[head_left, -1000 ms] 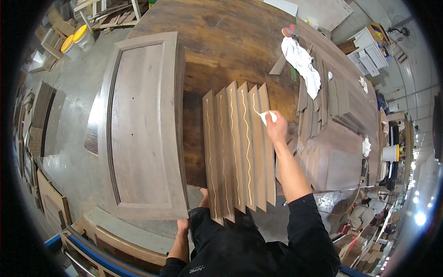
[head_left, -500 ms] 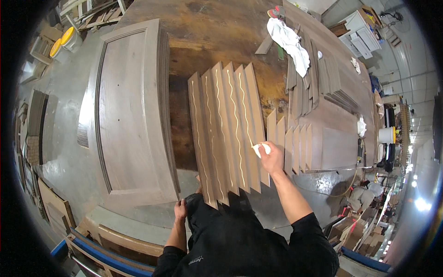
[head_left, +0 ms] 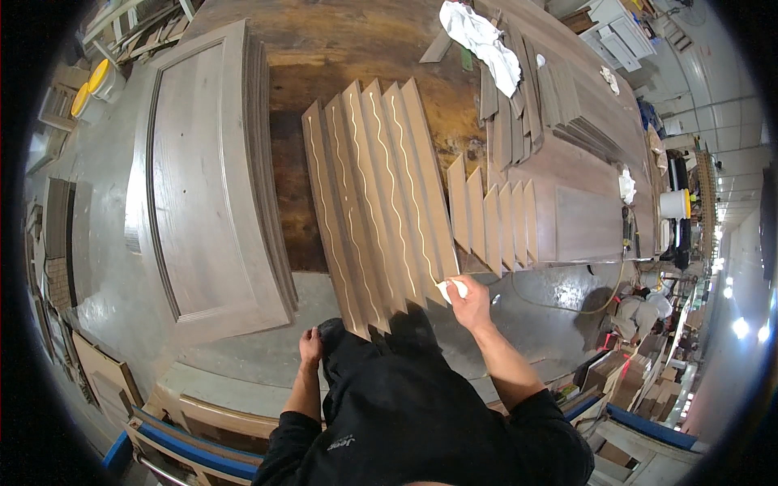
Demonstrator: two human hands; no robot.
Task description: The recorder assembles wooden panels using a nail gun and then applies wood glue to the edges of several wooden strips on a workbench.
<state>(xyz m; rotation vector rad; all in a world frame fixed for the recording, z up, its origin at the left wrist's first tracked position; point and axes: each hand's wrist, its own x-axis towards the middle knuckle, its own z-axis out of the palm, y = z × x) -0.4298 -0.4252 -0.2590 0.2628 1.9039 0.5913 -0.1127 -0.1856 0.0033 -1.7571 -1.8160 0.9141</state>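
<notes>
My right hand (head_left: 471, 304) is closed round a small white glue bottle (head_left: 452, 290). The bottle's tip rests close to the near end of the rightmost strip in a row of long, angled-end wooden strips (head_left: 381, 211). Wavy cream glue lines (head_left: 397, 219) run along the strips' upper faces, one per strip, with a small break in one of them. The strips lie side by side, near ends overhanging the table edge by my lap. Beside my left thigh hangs my left hand (head_left: 310, 345), its fingers curled, with nothing seen in it.
A stack of grey framed panel doors (head_left: 198, 186) lies on the left of the brown table (head_left: 348, 53). Shorter angled strips (head_left: 494, 219) sit to the right. Behind them are stacked boards (head_left: 510, 121) and a white cloth (head_left: 482, 40). A hose (head_left: 567, 308) hangs beyond the table edge.
My right hand and the glue bottle have moved toward me to the strip's near end, lengthening the glue line. My left hand has stayed low by my thigh. The view has shifted slightly.
</notes>
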